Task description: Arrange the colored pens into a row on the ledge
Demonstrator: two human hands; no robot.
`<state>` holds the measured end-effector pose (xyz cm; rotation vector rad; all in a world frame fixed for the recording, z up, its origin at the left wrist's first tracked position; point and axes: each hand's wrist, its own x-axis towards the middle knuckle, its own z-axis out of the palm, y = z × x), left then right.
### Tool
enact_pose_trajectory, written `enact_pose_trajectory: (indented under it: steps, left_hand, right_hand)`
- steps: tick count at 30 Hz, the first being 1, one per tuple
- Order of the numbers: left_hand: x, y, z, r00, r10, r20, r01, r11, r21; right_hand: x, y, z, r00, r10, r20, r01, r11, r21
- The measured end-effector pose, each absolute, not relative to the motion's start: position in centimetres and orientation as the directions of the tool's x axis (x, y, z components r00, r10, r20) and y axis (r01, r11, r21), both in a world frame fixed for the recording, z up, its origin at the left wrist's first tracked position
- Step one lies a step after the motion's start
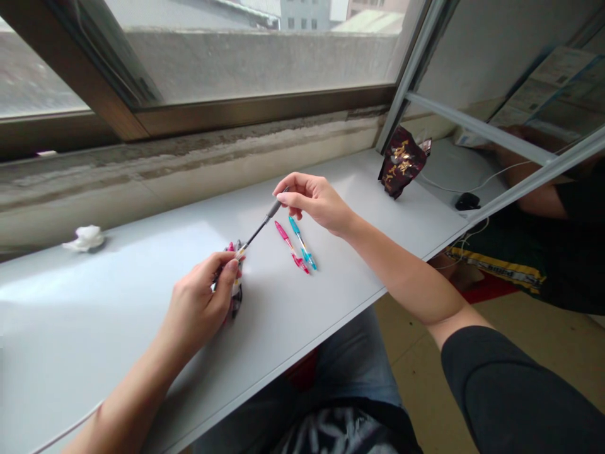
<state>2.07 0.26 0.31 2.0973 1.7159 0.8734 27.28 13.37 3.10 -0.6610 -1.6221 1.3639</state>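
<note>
A dark, slender pen (258,232) slants between my two hands above the white desk. Its thicker grey end (274,209) points up to the right, where the fingertips of my right hand (312,198) pinch it. Lower down, the thumb and forefinger of my left hand (203,293) close on the other end, which they partly cover. Beneath and beside the left fingers lie several more pens (236,301), dark and pink, mostly hidden. To the right, a pink pen (292,246) and a turquoise pen (302,243) rest side by side on the desk.
A crumpled white tissue (86,238) lies at the desk's back left. At the back right stands a dark maroon packet (401,162) by a metal frame (482,123). Beyond it are another person's arm (539,170), a cable and a small black object (467,201).
</note>
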Motion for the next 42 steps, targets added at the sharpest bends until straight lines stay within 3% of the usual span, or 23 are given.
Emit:
enact_pose_trajectory:
  steps: [7,14,18,21,24,26,31,36,39,42]
  left_hand:
    - [2.2,0.2,0.5,0.088,0.959,0.269,0.786,-0.232,0.572]
    - [2.0,0.3,0.2,0.100,0.966,0.240,0.786,-0.225,0.575]
    - [1.9,0.4,0.1,0.113,0.962,0.249,0.787,-0.240,0.568]
    - [1.8,0.4,0.1,0.100,0.955,0.278,0.790,-0.246,0.561]
    - [1.8,0.4,0.0,0.086,0.951,0.297,0.794,-0.245,0.557]
    - [1.7,0.4,0.0,0.097,0.950,0.295,0.798,-0.251,0.547]
    - [1.7,0.4,0.0,0.110,0.947,0.301,0.806,-0.262,0.530]
    - [1.8,0.4,0.0,0.105,0.946,0.307,0.814,-0.260,0.520]
    - [1.9,0.4,-0.1,0.141,0.937,0.321,0.805,-0.297,0.514]
    - [1.9,0.5,-0.3,0.151,0.929,0.338,0.805,-0.314,0.504]
  right_hand:
    - [27.2,13.5,3.0,-0.453,0.845,0.284,-0.145,0.244,-0.959]
    - [26.4,12.7,2.1,-0.692,0.702,0.170,-0.064,0.176,-0.982]
    - [26.6,11.9,2.6,-0.679,0.729,0.090,0.155,0.261,-0.953]
    - [27.4,11.9,3.3,-0.611,0.774,0.165,0.301,0.420,-0.856]
    - [28.1,12.3,3.9,-0.630,0.712,0.309,0.154,0.505,-0.849]
    - [28.4,12.5,4.1,-0.692,0.651,0.313,0.102,0.517,-0.850]
    - [28.1,12.3,3.8,-0.695,0.706,0.134,0.376,0.516,-0.770]
    - [27.7,11.8,3.7,-0.755,0.628,0.189,0.240,0.533,-0.812]
    - [27.8,11.5,3.9,-0.777,0.619,0.114,0.293,0.516,-0.805]
    - [27.9,11.4,3.9,-0.759,0.634,0.152,0.276,0.523,-0.806]
